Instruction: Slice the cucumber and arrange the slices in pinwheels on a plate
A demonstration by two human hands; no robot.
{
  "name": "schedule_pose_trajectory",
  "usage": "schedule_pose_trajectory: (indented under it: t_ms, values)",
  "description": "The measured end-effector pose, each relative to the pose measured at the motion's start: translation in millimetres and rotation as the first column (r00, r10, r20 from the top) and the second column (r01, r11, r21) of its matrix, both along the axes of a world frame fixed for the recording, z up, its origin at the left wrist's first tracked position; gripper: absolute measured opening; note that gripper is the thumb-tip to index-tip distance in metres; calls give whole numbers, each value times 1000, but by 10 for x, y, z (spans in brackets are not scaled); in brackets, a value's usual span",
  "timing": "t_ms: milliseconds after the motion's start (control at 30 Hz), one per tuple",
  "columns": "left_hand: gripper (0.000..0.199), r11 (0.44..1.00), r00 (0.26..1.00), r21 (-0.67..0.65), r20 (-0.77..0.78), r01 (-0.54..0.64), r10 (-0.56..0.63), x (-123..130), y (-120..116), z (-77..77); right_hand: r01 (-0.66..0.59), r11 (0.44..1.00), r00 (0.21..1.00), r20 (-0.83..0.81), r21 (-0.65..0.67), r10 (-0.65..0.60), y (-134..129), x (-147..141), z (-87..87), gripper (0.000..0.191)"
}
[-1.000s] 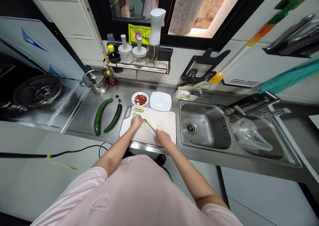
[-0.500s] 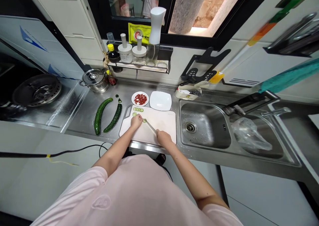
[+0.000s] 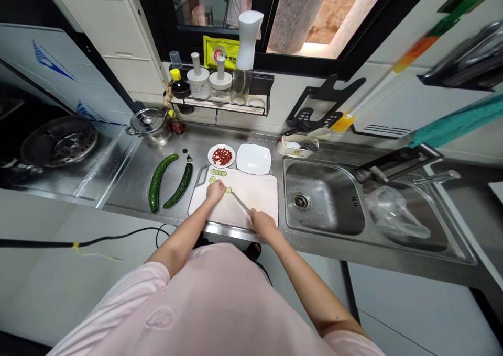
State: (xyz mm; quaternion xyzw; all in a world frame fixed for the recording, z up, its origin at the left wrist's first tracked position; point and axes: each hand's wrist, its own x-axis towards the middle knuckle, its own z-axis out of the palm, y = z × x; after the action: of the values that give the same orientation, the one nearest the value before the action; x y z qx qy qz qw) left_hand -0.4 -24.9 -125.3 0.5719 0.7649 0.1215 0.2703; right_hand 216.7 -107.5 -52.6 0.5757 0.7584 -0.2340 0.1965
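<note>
With the board's middle as the clock's centre and 12 o'clock pointing away from the person, the left hand (image 3: 216, 191) was at 10 o'clock, over the white board (image 3: 259, 196). Its fingers were bunched close together; whether they pinched anything could not be told. The right hand (image 3: 263, 223), between 4 and 5 o'clock near the board's edge, had its fingers wrapped around the handle of the knife (image 3: 241, 203). The blade slanted toward 11 o'clock, its tip at a round green-rimmed slice (image 3: 228, 190) that lay near the middle of the board, just beside the left fingertips.

A row of overlapping slices (image 3: 218, 173) lay at 11 o'clock on the board, with a smaller group (image 3: 212, 180) just on the person's side of it. Two dark green cucumbers (image 3: 179, 187) rested on the metal tabletop (image 3: 129, 188) at 9 o'clock, apart from each other, and small cut ends (image 3: 189, 158) lay between 10 and 11. Beyond the board, a round plate (image 3: 221, 164) of red pieces (image 3: 222, 156) stood between 11 and 12, and a white dish (image 3: 253, 159) at 1 o'clock. The lidded pot (image 3: 151, 128) stood at 10 o'clock, and the sink (image 3: 322, 204) was at 3.
</note>
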Motion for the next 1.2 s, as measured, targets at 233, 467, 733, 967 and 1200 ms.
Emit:
schedule_pose_trajectory:
  t_ms: [233, 467, 733, 967, 1200]
  values:
    - [12, 1000, 1000, 7, -7, 0, 0, 3, -3, -1, -4, 1000, 1000, -3, 24, 4, 59, -93, -18, 25]
    - [12, 1000, 1000, 8, 1, -3, 3, 7, -14, 2, -6, 999, 1000, -11, 48, 7, 108, -171, -59, 27]
    - [12, 1000, 1000, 10, -3, 0, 0, 36, -55, 74, 8, 995, 1000, -19, 97, -6, 8, -110, -115, 26]
    - [11, 1000, 1000, -7, -12, 1, -1, 52, -57, 98, 29, 998, 999, -17, 50, -28, -50, 4, -85, 24]
    - [14, 999, 1000, 30, -1, 20, -20, 78, -142, 111, 69, 996, 998, -19, 63, -68, -88, 56, -23, 24]
